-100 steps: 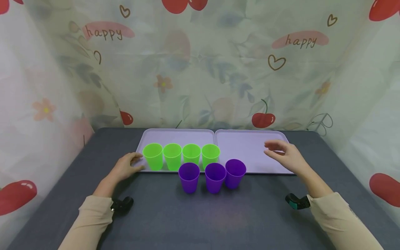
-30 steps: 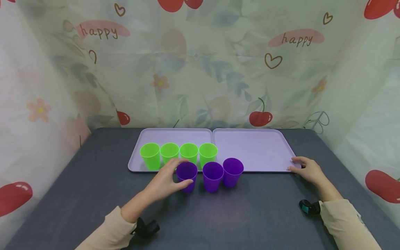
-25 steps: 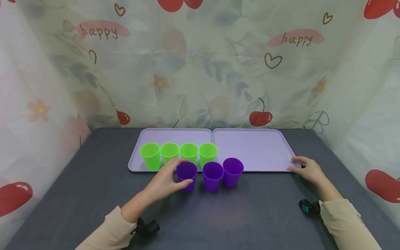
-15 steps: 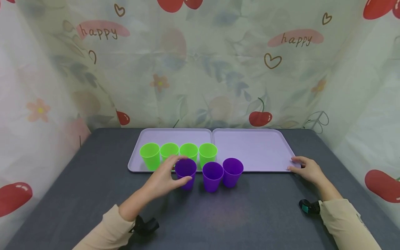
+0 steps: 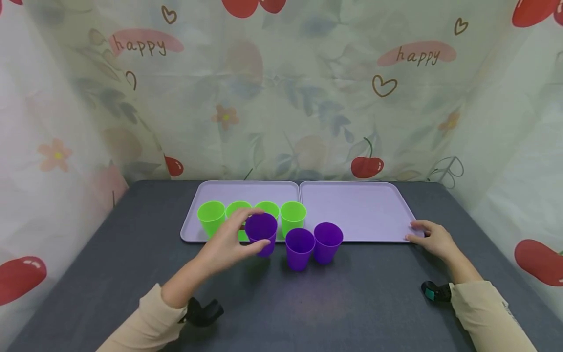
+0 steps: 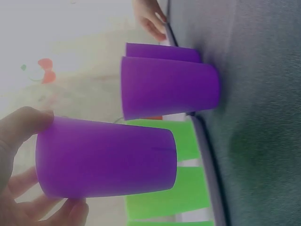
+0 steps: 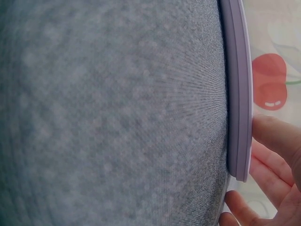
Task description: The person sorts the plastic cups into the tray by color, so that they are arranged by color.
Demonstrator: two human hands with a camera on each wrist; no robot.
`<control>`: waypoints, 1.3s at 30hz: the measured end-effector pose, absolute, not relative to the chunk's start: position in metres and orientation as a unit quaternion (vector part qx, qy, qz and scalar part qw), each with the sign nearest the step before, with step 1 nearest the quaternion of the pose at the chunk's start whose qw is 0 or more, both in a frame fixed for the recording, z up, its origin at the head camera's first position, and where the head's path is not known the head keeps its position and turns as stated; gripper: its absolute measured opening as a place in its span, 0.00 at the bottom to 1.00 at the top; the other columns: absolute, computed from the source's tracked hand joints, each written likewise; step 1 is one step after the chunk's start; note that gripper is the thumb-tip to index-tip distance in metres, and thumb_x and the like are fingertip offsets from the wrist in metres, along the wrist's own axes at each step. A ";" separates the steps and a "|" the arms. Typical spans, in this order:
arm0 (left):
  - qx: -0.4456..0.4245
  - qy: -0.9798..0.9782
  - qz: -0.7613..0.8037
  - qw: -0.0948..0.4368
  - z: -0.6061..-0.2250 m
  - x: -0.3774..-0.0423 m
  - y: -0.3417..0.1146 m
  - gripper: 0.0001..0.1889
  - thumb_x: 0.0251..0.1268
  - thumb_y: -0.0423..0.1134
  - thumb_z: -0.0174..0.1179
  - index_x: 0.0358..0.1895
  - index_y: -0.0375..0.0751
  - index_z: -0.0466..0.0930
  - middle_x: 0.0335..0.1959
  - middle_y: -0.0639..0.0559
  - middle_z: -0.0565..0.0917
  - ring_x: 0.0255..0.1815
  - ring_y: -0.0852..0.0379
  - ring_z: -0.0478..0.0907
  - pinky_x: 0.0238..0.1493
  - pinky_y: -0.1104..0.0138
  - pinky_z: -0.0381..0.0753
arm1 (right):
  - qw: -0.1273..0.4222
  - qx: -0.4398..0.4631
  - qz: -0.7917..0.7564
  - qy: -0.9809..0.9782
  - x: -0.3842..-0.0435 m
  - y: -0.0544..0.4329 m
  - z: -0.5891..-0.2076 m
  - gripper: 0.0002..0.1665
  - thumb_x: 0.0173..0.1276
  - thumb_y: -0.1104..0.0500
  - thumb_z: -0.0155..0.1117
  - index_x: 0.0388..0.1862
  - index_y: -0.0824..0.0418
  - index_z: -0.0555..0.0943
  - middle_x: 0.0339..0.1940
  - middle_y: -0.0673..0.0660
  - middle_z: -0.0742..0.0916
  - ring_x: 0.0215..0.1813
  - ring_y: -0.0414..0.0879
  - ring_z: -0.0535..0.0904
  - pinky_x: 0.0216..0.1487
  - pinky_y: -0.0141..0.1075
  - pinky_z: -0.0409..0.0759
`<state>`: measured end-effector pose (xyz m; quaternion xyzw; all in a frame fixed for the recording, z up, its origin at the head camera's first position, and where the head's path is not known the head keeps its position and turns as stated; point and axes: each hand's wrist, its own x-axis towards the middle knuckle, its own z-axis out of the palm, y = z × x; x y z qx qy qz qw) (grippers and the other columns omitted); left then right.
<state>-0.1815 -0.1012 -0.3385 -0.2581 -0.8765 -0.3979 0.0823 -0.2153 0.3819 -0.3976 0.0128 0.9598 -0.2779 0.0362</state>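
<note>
My left hand (image 5: pixel 226 242) grips a purple cup (image 5: pixel 262 237) by its sides, thumb on the near side and fingers round the far side. That cup is upright and raised off the table, overlapping green cups behind it; in the left wrist view the same purple cup (image 6: pixel 108 157) fills the lower left. Two more purple cups, a middle one (image 5: pixel 299 252) and a right one (image 5: pixel 328 242), stand upright close together just right of it. My right hand (image 5: pixel 433 238) rests at the near right corner of the right lilac tray (image 5: pixel 358 210), its thumb (image 7: pixel 275 134) on the rim.
Several green cups (image 5: pixel 293 217) stand in a row on the left lilac tray (image 5: pixel 250 188), partly hidden by my left hand and the held cup. Both trays lie side by side on the dark tabletop (image 5: pixel 316 313). A patterned curtain (image 5: pixel 281 98) surrounds the table behind and beside.
My left hand came over from the left tray's side, took hold of the leftmost purple cup and raised it. My right hand moved down to the right tray's corner and has stayed there.
</note>
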 end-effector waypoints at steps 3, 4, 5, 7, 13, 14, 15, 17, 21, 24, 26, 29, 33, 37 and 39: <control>-0.267 -0.869 -0.405 0.097 -0.332 -0.181 -0.100 0.29 0.50 0.41 0.70 0.57 0.41 0.71 0.52 0.47 0.77 0.51 0.55 0.75 0.50 0.61 0.81 | 0.036 0.014 -0.278 0.960 -0.215 0.382 -0.397 0.34 0.66 0.50 0.60 0.60 0.75 0.68 0.62 0.81 0.67 0.60 0.76 0.65 0.57 0.65 0.68; -0.271 -0.865 -0.409 0.104 -0.330 -0.181 -0.100 0.29 0.50 0.40 0.70 0.57 0.40 0.71 0.52 0.47 0.77 0.51 0.54 0.75 0.50 0.61 0.81 | 0.036 0.014 -0.277 0.960 -0.214 0.382 -0.397 0.34 0.66 0.50 0.60 0.60 0.75 0.68 0.62 0.81 0.67 0.60 0.76 0.65 0.57 0.65 0.68; -0.274 -0.863 -0.410 0.111 -0.328 -0.181 -0.100 0.29 0.50 0.40 0.70 0.57 0.40 0.72 0.52 0.47 0.77 0.52 0.54 0.75 0.50 0.61 0.81 | 0.035 0.013 -0.277 0.960 -0.214 0.382 -0.397 0.34 0.66 0.50 0.60 0.60 0.75 0.68 0.62 0.81 0.67 0.60 0.76 0.65 0.57 0.65 0.68; -0.282 -0.857 -0.412 0.126 -0.324 -0.181 -0.098 0.29 0.50 0.39 0.70 0.57 0.40 0.72 0.52 0.47 0.78 0.53 0.53 0.74 0.50 0.60 0.81 | 0.032 0.012 -0.275 0.961 -0.214 0.382 -0.397 0.34 0.66 0.50 0.60 0.60 0.75 0.68 0.62 0.81 0.68 0.60 0.76 0.66 0.57 0.65 0.69; -0.297 -0.848 -0.418 0.138 -0.311 -0.185 -0.095 0.28 0.50 0.40 0.70 0.57 0.40 0.72 0.54 0.48 0.78 0.56 0.54 0.73 0.52 0.60 0.80 | 0.029 0.015 -0.276 0.961 -0.214 0.381 -0.398 0.34 0.65 0.50 0.61 0.59 0.75 0.69 0.62 0.81 0.68 0.60 0.75 0.66 0.57 0.64 0.69; -0.298 -0.846 -0.419 0.139 -0.308 -0.186 -0.094 0.28 0.50 0.39 0.70 0.57 0.39 0.72 0.54 0.48 0.78 0.57 0.54 0.73 0.52 0.60 0.80 | 0.029 0.015 -0.276 0.961 -0.214 0.381 -0.398 0.34 0.65 0.50 0.61 0.59 0.75 0.69 0.62 0.81 0.68 0.60 0.75 0.66 0.57 0.64 0.69; -0.299 -0.846 -0.420 0.139 -0.306 -0.187 -0.093 0.28 0.50 0.40 0.70 0.57 0.39 0.72 0.54 0.48 0.77 0.57 0.54 0.73 0.52 0.60 0.80 | 0.029 0.016 -0.277 0.960 -0.214 0.381 -0.398 0.34 0.65 0.50 0.61 0.59 0.75 0.69 0.62 0.81 0.68 0.60 0.75 0.66 0.57 0.64 0.69; -0.301 -0.845 -0.420 0.140 -0.301 -0.188 -0.091 0.29 0.50 0.40 0.70 0.57 0.39 0.72 0.55 0.48 0.77 0.57 0.54 0.73 0.52 0.60 0.80 | 0.029 0.016 -0.276 0.961 -0.214 0.382 -0.398 0.34 0.65 0.50 0.61 0.59 0.75 0.69 0.62 0.81 0.68 0.60 0.75 0.66 0.57 0.64 0.69; -0.302 -0.843 -0.423 0.137 -0.292 -0.193 -0.086 0.29 0.51 0.41 0.69 0.58 0.41 0.72 0.55 0.50 0.76 0.56 0.55 0.73 0.54 0.61 0.79 | 0.026 0.017 -0.275 0.961 -0.215 0.383 -0.400 0.34 0.65 0.50 0.61 0.59 0.75 0.69 0.62 0.80 0.69 0.60 0.75 0.67 0.57 0.63 0.69; -0.304 -0.840 -0.429 0.132 -0.287 -0.197 -0.081 0.29 0.51 0.42 0.69 0.58 0.41 0.71 0.56 0.50 0.76 0.55 0.56 0.74 0.54 0.61 0.80 | 0.023 0.018 -0.275 0.961 -0.216 0.383 -0.401 0.34 0.65 0.50 0.61 0.59 0.75 0.69 0.62 0.80 0.69 0.60 0.74 0.67 0.57 0.63 0.70; -0.306 -0.839 -0.433 0.125 -0.285 -0.200 -0.078 0.29 0.51 0.42 0.69 0.58 0.41 0.71 0.56 0.50 0.76 0.54 0.56 0.74 0.54 0.61 0.80 | 0.022 0.018 -0.275 0.961 -0.216 0.383 -0.401 0.34 0.65 0.50 0.61 0.59 0.75 0.69 0.61 0.80 0.69 0.60 0.74 0.67 0.57 0.63 0.70; -0.310 -0.834 -0.442 0.112 -0.283 -0.205 -0.072 0.29 0.51 0.41 0.69 0.58 0.41 0.71 0.56 0.50 0.76 0.54 0.55 0.74 0.54 0.61 0.80 | 0.022 0.017 -0.275 0.961 -0.216 0.382 -0.401 0.34 0.65 0.50 0.61 0.59 0.75 0.70 0.61 0.80 0.69 0.60 0.74 0.67 0.57 0.63 0.70; -0.314 -0.828 -0.454 0.094 -0.282 -0.211 -0.064 0.29 0.52 0.40 0.68 0.59 0.42 0.70 0.56 0.50 0.75 0.55 0.55 0.73 0.56 0.61 0.79 | 0.025 0.018 -0.276 0.961 -0.215 0.382 -0.400 0.34 0.65 0.49 0.61 0.59 0.75 0.69 0.62 0.80 0.69 0.60 0.75 0.67 0.57 0.63 0.69; -0.322 -0.824 -0.458 0.085 -0.282 -0.218 -0.056 0.30 0.52 0.40 0.68 0.60 0.42 0.70 0.57 0.50 0.75 0.57 0.55 0.73 0.58 0.63 0.78 | 0.028 0.021 -0.277 0.960 -0.215 0.381 -0.400 0.34 0.65 0.49 0.61 0.59 0.75 0.69 0.62 0.80 0.68 0.60 0.75 0.66 0.58 0.63 0.69; -0.326 -0.823 -0.458 0.079 -0.283 -0.221 -0.051 0.30 0.52 0.39 0.68 0.60 0.42 0.70 0.57 0.49 0.75 0.57 0.54 0.73 0.59 0.63 0.78 | 0.028 0.022 -0.277 0.960 -0.216 0.381 -0.400 0.35 0.65 0.49 0.61 0.59 0.75 0.69 0.62 0.80 0.68 0.60 0.75 0.66 0.58 0.63 0.69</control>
